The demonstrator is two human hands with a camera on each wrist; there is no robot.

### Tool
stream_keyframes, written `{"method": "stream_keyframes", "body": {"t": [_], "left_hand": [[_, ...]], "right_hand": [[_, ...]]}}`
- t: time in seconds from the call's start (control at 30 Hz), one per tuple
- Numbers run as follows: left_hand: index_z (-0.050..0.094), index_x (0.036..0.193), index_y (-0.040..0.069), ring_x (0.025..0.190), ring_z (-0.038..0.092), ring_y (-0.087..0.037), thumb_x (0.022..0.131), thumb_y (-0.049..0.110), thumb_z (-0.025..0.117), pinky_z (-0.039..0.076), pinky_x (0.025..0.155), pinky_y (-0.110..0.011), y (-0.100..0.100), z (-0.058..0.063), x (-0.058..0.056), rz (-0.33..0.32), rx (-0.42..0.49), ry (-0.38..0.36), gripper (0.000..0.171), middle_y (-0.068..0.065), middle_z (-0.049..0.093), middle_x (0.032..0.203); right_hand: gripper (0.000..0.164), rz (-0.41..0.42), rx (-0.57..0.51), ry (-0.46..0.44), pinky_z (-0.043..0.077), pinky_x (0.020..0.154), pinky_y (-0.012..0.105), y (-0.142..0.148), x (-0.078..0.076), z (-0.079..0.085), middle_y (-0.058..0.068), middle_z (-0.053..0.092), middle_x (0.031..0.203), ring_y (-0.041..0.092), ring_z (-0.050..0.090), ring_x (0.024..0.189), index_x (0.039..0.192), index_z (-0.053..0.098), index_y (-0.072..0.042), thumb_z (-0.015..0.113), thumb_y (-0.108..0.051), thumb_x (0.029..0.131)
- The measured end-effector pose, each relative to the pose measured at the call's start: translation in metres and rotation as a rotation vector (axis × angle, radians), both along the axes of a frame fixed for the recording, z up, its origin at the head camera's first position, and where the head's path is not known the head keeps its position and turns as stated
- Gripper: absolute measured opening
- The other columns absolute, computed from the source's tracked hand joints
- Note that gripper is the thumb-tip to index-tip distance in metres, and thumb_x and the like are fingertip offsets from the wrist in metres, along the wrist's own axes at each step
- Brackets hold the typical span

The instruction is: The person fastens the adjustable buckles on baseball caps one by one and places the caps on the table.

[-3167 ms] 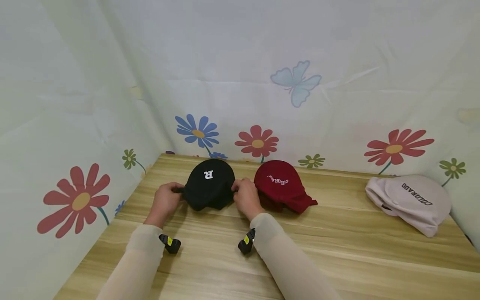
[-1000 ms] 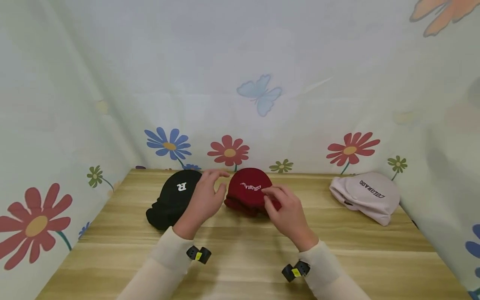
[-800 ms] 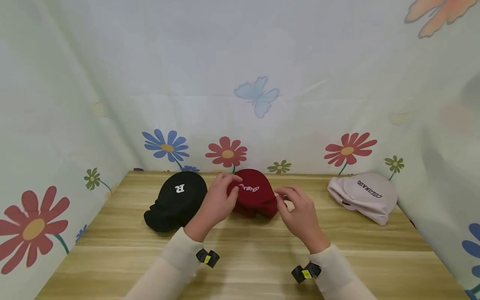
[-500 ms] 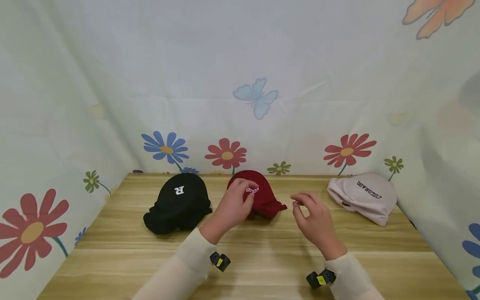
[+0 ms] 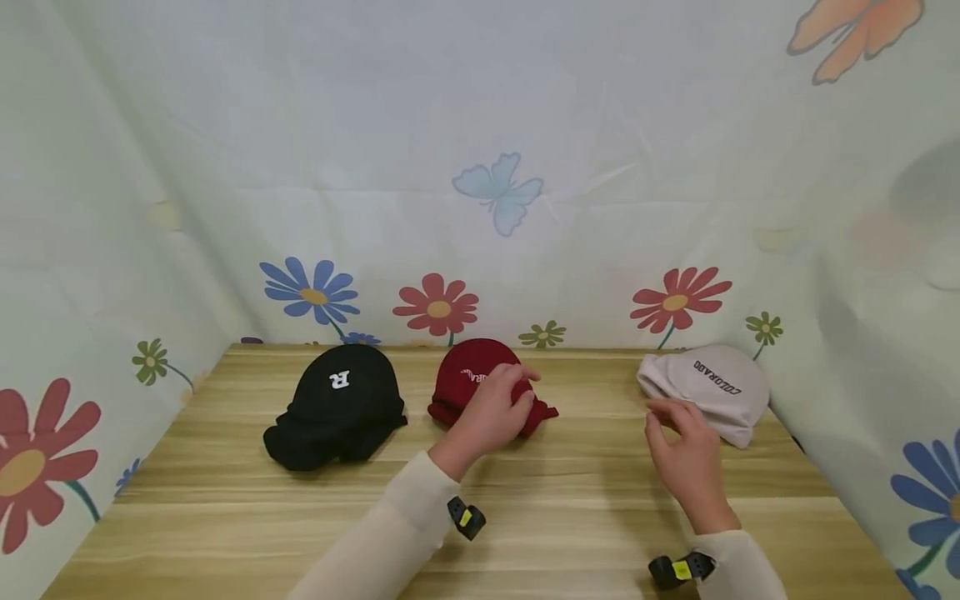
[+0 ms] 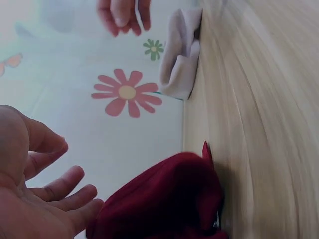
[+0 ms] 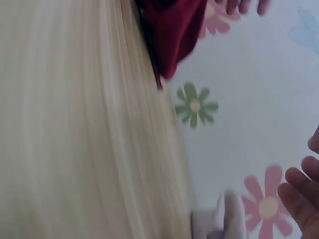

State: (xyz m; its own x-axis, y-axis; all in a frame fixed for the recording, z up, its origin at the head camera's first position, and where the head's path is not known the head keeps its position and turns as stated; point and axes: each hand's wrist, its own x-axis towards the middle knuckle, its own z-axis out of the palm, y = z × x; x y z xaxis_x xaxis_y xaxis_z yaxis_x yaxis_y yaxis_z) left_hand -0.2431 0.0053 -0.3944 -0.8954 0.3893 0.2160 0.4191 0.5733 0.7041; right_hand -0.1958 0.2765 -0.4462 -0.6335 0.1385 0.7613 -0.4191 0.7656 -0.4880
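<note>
Three baseball caps lie in a row on the wooden table. The black cap (image 5: 341,417) with a white R is at the left. In the middle is the red cap (image 5: 474,357), its lettering partly covered in the head view by my left hand (image 5: 491,412). That hand hovers at the red cap with loosely bent fingers, holding nothing. The pale pink cap (image 5: 708,379), marked COLORADO, lies at the right. My right hand (image 5: 688,458) is in front of it, fingers loosely bent around nothing. In the left wrist view, the left fingers (image 6: 65,189) are spread beside the red cap (image 6: 159,199).
The wooden table (image 5: 585,492) ends at a back wall of white cloth (image 5: 600,250) printed with flowers and butterflies. More cloth closes in the left and right sides. A small black camera sits on each wrist, over pale sleeves (image 5: 390,533).
Earlier both hands held the black cap's sides; they have let it go. Both hands have moved right, the left over the red cap, the right past it to the pale pink cap.
</note>
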Motion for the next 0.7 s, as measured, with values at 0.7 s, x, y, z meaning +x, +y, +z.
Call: {"method": "stream_keyframes", "body": {"t": [0.7], "left_hand": [[0.048,0.14,0.012,0.123,0.053,-0.025,0.099,0.026,0.053,0.048,0.101,-0.039,0.061,-0.023,-0.014,-0.094,-0.08,-0.156,0.044,-0.013,0.052,0.137]], "right_hand": [[0.035,-0.445,-0.32,-0.516,0.043,0.084,0.041,0.08,0.011,-0.007,0.02,0.059,0.121,0.035,0.056,0.109,0.121,0.062,-0.001,0.055,-0.015,0.091]]}}
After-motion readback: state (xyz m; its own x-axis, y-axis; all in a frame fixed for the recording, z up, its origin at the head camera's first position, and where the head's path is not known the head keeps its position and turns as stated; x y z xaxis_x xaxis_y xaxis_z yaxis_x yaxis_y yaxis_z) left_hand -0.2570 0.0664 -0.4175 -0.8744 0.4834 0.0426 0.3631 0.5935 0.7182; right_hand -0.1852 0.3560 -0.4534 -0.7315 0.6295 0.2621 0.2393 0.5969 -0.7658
